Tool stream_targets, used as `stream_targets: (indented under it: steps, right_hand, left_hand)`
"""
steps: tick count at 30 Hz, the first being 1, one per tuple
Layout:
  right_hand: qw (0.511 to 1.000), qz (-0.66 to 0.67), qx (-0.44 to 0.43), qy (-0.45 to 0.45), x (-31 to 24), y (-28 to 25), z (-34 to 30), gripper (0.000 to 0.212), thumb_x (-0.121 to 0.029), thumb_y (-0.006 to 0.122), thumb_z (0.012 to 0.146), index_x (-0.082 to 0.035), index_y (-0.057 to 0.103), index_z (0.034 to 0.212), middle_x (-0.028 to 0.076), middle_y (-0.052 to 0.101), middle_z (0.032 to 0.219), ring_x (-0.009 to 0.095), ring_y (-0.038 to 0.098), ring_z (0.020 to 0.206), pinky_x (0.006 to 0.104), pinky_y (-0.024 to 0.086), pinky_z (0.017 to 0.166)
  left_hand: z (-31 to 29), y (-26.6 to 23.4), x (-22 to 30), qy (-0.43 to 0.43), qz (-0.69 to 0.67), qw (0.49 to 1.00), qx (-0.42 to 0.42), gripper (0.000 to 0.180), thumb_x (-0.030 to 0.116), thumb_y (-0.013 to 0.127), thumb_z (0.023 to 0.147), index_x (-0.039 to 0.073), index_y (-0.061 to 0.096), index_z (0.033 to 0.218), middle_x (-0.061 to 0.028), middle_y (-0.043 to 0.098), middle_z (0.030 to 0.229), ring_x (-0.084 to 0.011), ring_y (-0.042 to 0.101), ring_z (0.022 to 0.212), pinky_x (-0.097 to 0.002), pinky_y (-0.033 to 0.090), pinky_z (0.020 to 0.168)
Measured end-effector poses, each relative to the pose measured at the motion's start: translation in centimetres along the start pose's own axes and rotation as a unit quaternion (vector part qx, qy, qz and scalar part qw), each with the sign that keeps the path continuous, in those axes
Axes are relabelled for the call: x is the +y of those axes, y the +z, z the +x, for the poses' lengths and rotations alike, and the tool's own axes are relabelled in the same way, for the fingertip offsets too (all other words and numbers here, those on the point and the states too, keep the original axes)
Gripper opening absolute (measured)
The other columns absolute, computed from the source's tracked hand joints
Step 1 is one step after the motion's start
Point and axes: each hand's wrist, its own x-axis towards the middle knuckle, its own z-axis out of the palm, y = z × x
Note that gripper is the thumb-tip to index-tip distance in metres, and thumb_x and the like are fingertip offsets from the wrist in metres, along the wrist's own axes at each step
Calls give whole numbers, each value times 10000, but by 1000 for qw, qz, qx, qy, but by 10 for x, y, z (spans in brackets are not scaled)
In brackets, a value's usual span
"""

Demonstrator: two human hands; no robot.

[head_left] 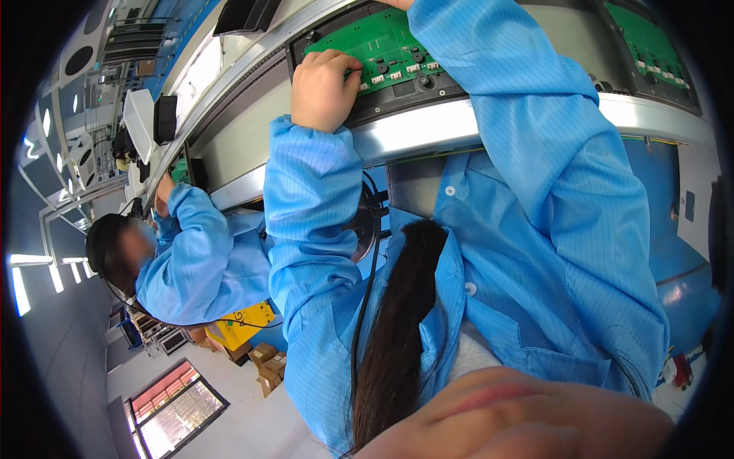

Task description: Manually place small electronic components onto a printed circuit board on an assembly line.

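A green circuit board [382, 38] lies in a dark fixture tray [405, 96] on the line in front of me. Small white connectors [395, 76] and round black parts line its near side. My left hand [325, 90] rests over the board's left end with its fingers curled in and thumb close to the forefinger. Whatever they pinch is hidden. Only a sliver of my right hand [397, 3] shows at the top edge, by the board's far side; its fingers are out of view. Both arms wear blue striped sleeves.
Another green board [650, 47] sits in a fixture farther right along the line. A metal rail [413, 139] runs along the near edge. At left, a co-worker in blue [199, 260] reaches to a board [180, 170]. Cardboard boxes [267, 369] stand beyond.
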Motion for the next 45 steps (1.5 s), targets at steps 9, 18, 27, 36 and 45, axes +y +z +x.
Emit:
stream_targets:
  steps: [9,18,27,36,45]
  right_hand:
    - [1000,-6,0,-6,2,2,-3,480,-214,251,950,157,276,1253,327,397,1251,394,439,1164,432,369,1003]
    - [1000,-3,4,-8,0,4,-3,477,-216,247,950,156,285,1246,326,405,1242,394,448,1154,436,374,999]
    - [1000,-2,-7,-11,1,0,1,473,-216,248,949,156,288,1239,328,414,1230,399,453,1145,441,379,994]
    - [1000,-3,-15,-10,-1,-3,6,467,-218,248,948,155,300,1225,334,420,1217,405,458,1135,450,383,989]
    - [1000,-6,-16,-12,-1,1,2,467,-217,244,948,159,303,1219,335,414,1220,404,452,1141,447,378,993]
  left_hand:
    - [5,-3,-1,0,-4,999,-40,92,84,625,692,89,661,776,-19,635,826,-237,546,760,-324,445,720]
    - [14,-5,1,25,29,996,-83,85,109,626,706,98,668,779,-5,637,825,-231,544,809,-336,431,769]
    - [15,-5,-1,41,51,993,-99,83,125,616,722,108,671,781,-3,636,836,-227,544,814,-327,426,765]
    - [14,-4,15,83,142,985,-60,98,115,610,724,106,666,803,5,620,846,-207,533,806,-302,416,753]
    - [9,1,21,79,159,984,-32,98,99,604,727,102,663,805,14,602,866,-195,518,795,-295,410,738]
